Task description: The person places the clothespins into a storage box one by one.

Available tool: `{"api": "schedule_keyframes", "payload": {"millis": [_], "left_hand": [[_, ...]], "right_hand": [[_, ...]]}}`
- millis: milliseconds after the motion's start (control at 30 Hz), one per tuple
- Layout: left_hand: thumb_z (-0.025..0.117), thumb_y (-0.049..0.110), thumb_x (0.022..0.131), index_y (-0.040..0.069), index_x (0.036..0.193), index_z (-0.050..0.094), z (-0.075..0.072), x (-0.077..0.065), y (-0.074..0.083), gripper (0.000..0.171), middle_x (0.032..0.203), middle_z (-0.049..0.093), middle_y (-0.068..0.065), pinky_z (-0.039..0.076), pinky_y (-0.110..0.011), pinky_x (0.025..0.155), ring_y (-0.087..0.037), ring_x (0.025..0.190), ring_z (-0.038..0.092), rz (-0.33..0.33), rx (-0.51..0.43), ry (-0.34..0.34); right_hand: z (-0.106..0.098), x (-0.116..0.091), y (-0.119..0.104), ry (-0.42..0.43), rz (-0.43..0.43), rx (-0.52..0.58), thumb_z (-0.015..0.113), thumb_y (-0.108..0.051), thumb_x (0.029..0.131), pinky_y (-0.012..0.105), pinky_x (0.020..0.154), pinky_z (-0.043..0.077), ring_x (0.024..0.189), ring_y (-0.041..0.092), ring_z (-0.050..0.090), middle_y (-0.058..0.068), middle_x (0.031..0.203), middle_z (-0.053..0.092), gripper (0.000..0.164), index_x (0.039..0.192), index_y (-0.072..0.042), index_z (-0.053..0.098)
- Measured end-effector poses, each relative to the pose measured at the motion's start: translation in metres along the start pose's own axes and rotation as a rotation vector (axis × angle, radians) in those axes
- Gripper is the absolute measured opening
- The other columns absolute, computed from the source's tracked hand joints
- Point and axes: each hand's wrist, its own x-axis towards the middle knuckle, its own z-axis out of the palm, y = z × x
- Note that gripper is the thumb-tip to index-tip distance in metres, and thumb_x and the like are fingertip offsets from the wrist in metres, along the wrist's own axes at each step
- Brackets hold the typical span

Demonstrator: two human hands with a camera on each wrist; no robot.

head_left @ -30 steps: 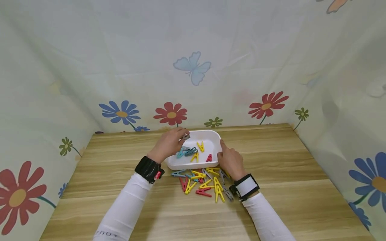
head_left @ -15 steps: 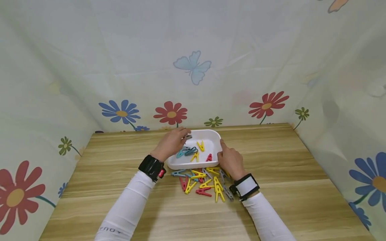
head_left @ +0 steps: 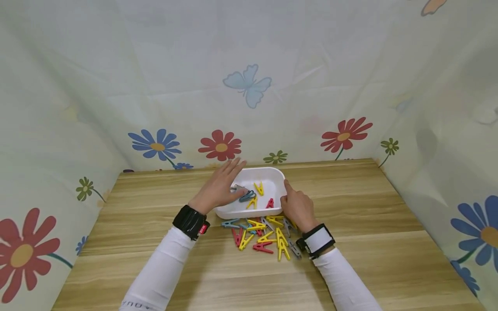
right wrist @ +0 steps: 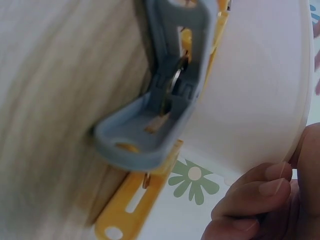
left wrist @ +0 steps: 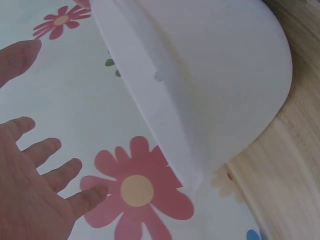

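Observation:
A white plastic tray (head_left: 249, 214) stands toward the back of the table, holding several clothespins: grey-blue ones (head_left: 247, 196) at its left, yellow ones (head_left: 259, 188) mid-tray and a red one (head_left: 270, 203). Over the tray's left end hovers my left hand (head_left: 218, 186), fingers straight and spread; in the left wrist view that hand (left wrist: 30, 190) holds nothing and is apart from the tray wall (left wrist: 240, 85). At the opposite end my right hand (head_left: 298, 209) grips the tray's rim, with several fingers curled in the right wrist view.
In front of the tray lies a loose pile of yellow, red, blue and grey clothespins (head_left: 263, 247) on the wooden table (head_left: 233, 280). A grey clothespin (right wrist: 132, 145) shows close up beside the right wrist. A flower-patterned curtain (head_left: 249, 121) hangs behind the table.
My left hand has let go of a grey clothespin, which now lies at the tray's left, and its fingers have straightened. The right hand and tray have stayed put.

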Motion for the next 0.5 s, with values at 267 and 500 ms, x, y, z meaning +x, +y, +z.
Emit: {"api": "schedule_keyframes", "payload": {"millis": [267, 500], "left_hand": [[0.064, 0.047, 0.092, 0.02, 0.159, 0.019, -0.019, -0.016, 0.017, 0.085, 0.166, 0.017, -0.008, 0.02, -0.053, 0.121, -0.034, 0.152, 0.018, 0.039, 0.047, 0.042], [0.066, 0.049, 0.089, 0.019, 0.158, 0.02, -0.033, -0.032, 0.036, 0.088, 0.166, 0.015, -0.006, 0.018, -0.049, 0.122, -0.03, 0.153, 0.014, 0.1, 0.12, 0.087]], "right_hand": [[0.0, 0.0, 0.001, -0.001, -0.008, -0.004, 0.053, -0.019, 0.094, 0.032, 0.043, 0.031, 0.048, 0.022, 0.046, 0.007, 0.056, 0.048, 0.058, 0.149, -0.006, 0.042], [-0.001, 0.0, 0.002, -0.013, -0.001, -0.002, 0.053, -0.019, 0.094, 0.032, 0.043, 0.03, 0.047, 0.022, 0.046, 0.006, 0.055, 0.047, 0.058, 0.149, -0.007, 0.041]]}}
